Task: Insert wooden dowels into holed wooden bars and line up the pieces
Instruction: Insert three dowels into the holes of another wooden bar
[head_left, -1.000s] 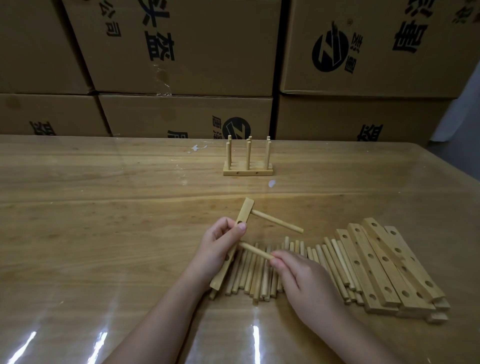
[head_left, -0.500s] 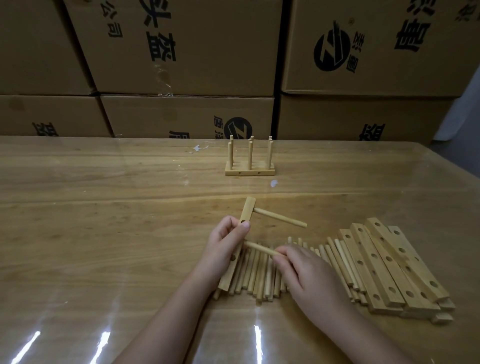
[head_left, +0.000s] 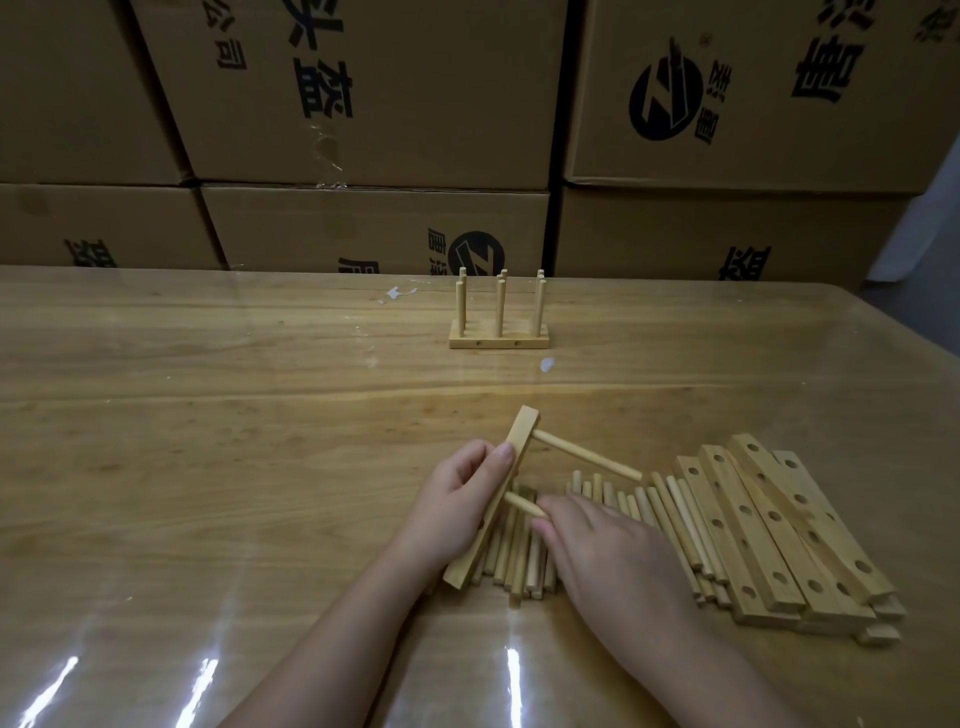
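My left hand (head_left: 457, 499) grips a holed wooden bar (head_left: 519, 434), held tilted on its edge above the table. One dowel (head_left: 587, 455) sticks out of the bar's upper hole toward the right. My right hand (head_left: 608, 551) pinches a second dowel (head_left: 519, 503), whose tip sits at the bar's middle hole. Under both hands lies a row of loose dowels (head_left: 524, 561). A stack of holed bars (head_left: 769, 525) lies to the right. Farther back stand finished bars with upright dowels (head_left: 498, 317).
The wooden table (head_left: 208, 441) has a glossy cover with glare near its front edge. Stacked cardboard boxes (head_left: 363, 104) wall off the back of the table. The table's right edge (head_left: 924, 353) runs close to the bar stack.
My right hand has carried its dowel left to the bar, and the dowel's tip now sits at the middle hole. The left hand keeps its grip on the bar.
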